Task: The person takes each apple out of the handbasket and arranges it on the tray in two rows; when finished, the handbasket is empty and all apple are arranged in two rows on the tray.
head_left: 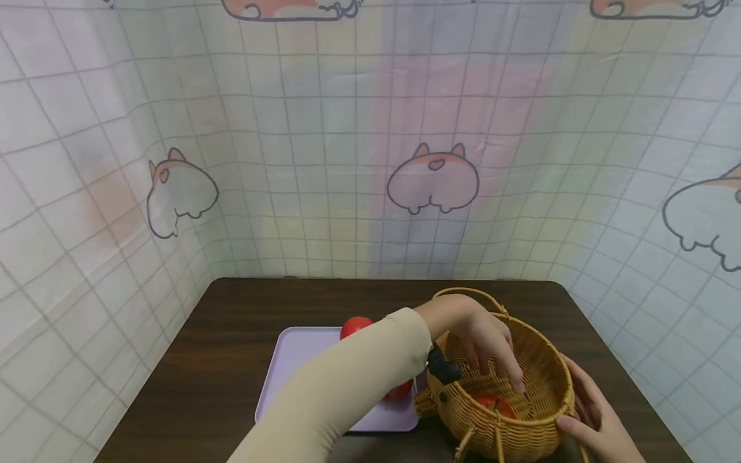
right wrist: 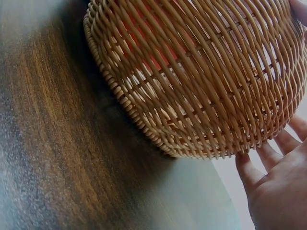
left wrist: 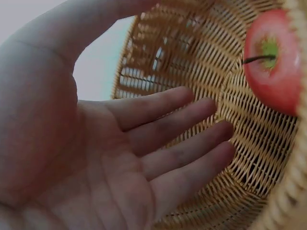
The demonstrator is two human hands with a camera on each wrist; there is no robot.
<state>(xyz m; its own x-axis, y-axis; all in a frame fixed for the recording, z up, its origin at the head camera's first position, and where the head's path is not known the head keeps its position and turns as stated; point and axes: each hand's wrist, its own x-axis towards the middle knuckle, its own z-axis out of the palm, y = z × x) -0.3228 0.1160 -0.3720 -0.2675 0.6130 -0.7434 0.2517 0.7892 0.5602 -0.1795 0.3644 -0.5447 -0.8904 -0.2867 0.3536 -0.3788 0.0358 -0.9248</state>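
Observation:
A wicker basket (head_left: 509,437) with an arched handle stands at the right of the table. Inside it lies a red apple (left wrist: 276,62), its dark stem showing in the left wrist view. My left hand (head_left: 489,341) reaches over the rim into the basket, fingers extended and apart from the apple, with nothing in the palm. At the basket's right side my right hand (head_left: 596,411) holds the wall, thumb near the rim and fingers spread along the outside. In the right wrist view its fingertips (right wrist: 247,167) touch the weave.
A light purple tray (head_left: 289,360) lies left of the basket. On it are a red round fruit (head_left: 354,326) at the back and another red fruit (head_left: 401,390) nearer, both partly hidden by my left sleeve (head_left: 347,379). A patterned cloth (head_left: 324,161) hangs behind the dark table (head_left: 191,386).

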